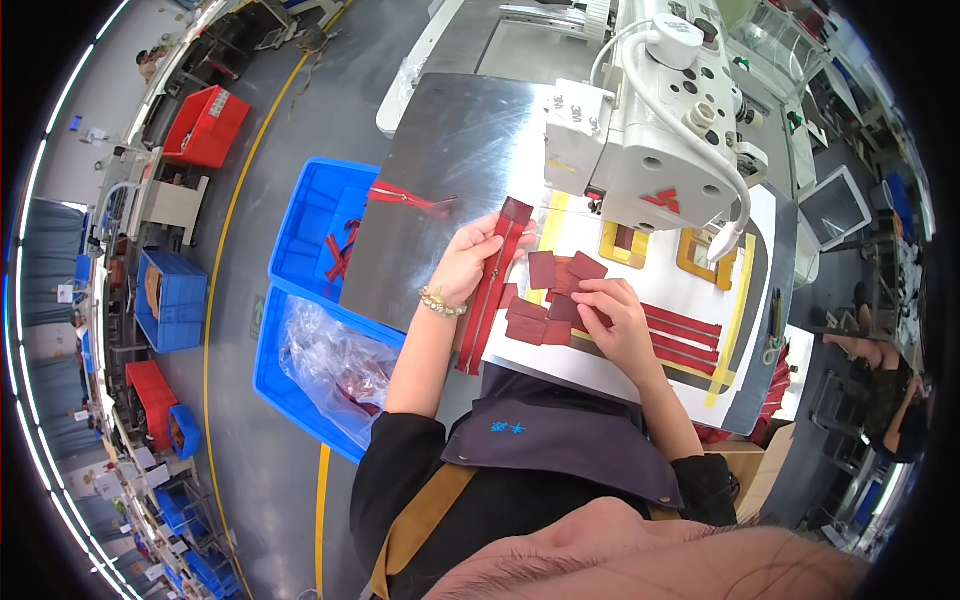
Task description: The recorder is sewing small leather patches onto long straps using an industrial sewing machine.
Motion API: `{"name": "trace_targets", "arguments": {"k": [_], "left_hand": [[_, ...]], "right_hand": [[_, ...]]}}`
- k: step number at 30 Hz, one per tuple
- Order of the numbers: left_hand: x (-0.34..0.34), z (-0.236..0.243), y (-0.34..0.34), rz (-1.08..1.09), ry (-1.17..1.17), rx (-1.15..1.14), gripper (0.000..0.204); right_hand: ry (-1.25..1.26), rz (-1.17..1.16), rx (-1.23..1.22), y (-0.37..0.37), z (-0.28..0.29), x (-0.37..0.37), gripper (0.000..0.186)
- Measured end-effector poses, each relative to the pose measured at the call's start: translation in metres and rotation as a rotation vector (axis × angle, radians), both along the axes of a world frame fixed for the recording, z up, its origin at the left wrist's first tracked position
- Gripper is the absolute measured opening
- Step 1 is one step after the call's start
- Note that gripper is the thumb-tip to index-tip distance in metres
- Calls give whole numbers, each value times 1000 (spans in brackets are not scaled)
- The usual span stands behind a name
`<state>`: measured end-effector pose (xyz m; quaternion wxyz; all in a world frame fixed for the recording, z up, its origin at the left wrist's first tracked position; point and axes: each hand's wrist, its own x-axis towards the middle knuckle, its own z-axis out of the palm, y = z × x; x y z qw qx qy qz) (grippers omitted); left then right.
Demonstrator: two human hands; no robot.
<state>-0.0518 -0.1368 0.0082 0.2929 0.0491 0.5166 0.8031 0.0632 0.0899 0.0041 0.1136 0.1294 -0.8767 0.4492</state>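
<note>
My left hand (468,264) is closed on a long red zipper (488,300) with a dark red patch (517,210) at its top end. The zipper's lower end hangs past the near edge of the metal work plate (440,130). To its right, my right hand (618,322) has its thumb and fingertips pinched at the edge of a dark red rectangular patch (563,309). Several similar patches (526,328) lie loosely overlapped around it on white sheeting. More red zippers (685,338) lie side by side to the right of that hand.
A white sewing machine head (665,150) stands over the plate's far side, with yellow-edged frames (707,258) beneath it. Another red zipper (405,196) lies at the plate's left edge. Blue bins (300,225) stand left, one holding clear plastic (330,350). Scissors (773,345) lie at right.
</note>
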Motion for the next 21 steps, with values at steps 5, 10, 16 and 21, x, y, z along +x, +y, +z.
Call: {"name": "trace_targets", "arguments": {"k": [5, 10, 16, 21], "left_hand": [[0, 1, -1, -15, -8, 11, 45], [-2, -1, -1, -37, 1, -14, 54], [-6, -5, -3, -30, -8, 26, 63], [-10, -14, -6, -30, -34, 57, 67]], "right_hand": [[-6, -4, -6, 2, 4, 4, 14], [-12, -8, 9, 3, 9, 6, 13], [16, -19, 44, 7, 8, 10, 13], [24, -46, 51, 12, 11, 12, 13]]}}
